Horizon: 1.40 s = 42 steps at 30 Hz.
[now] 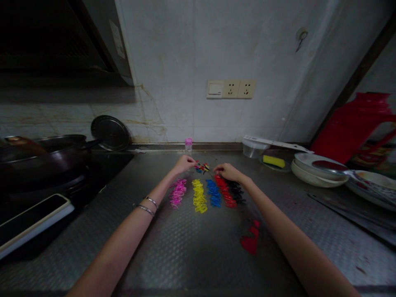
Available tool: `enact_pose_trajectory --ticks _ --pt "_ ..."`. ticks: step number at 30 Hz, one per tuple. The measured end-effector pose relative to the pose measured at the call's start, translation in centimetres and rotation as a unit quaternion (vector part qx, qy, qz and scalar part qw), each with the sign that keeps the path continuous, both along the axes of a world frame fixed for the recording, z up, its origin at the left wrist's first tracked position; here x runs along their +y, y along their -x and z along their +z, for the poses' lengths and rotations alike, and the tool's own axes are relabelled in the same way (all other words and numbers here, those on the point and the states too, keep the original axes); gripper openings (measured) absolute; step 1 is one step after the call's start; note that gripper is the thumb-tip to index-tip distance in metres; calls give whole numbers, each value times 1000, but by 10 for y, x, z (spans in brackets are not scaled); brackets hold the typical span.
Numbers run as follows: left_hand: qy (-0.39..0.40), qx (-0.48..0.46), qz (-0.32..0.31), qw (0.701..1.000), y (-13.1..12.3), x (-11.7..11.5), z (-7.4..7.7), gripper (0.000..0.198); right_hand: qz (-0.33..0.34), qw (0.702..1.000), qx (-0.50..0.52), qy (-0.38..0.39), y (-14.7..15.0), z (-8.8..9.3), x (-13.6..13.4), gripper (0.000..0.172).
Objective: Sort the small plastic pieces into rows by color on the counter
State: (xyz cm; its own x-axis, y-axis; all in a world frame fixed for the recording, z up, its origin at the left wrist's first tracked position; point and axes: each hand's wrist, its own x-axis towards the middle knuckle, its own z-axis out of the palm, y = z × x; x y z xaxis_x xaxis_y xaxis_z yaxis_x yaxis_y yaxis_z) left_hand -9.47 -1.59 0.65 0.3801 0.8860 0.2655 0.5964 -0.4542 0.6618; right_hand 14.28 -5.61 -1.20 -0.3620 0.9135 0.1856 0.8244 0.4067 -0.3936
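Small elastic hair bands lie sorted by colour in columns: pink bands (178, 193), yellow bands (199, 196), blue bands (213, 193), red bands (227, 193) and black bands (236, 192). Behind them is a small mixed pile of bands (203, 167). My left hand (185, 163) touches the pile's left edge, its fingertips pinched together. Over the far end of the red and black columns, my right hand (228, 171) has its fingers curled and closed. What either pinch holds is too small to make out. A clear container with a pink lid (188, 144) stands behind my left hand.
A red heart-shaped piece (251, 240) lies on the metal counter (173, 251). To the left are a pan (46, 154), a round lid (110, 133) and a phone-like device (34, 220). On the right are a sponge (274, 161), bowls (318, 173) and a red jug (355, 123).
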Motion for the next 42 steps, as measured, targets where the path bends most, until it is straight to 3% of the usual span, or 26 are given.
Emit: enact_pose_trajectory --ticks 6,13,28,36,42 --pt "-27 79 7 997 0 1 -12 24 14 999 28 -11 2 4 -3 29" --pt "-40 161 9 986 -10 -10 -12 27 -2 998 55 -19 2 1 0 26" --pt "-77 202 34 976 -12 -8 -21 22 11 999 41 -34 7 3 -3 31" --pt "-81 174 26 981 -7 -2 -11 20 14 998 42 -39 2 3 2 30" --pt "-84 160 -35 983 -15 -14 -2 22 13 998 34 -45 0 5 2 30"
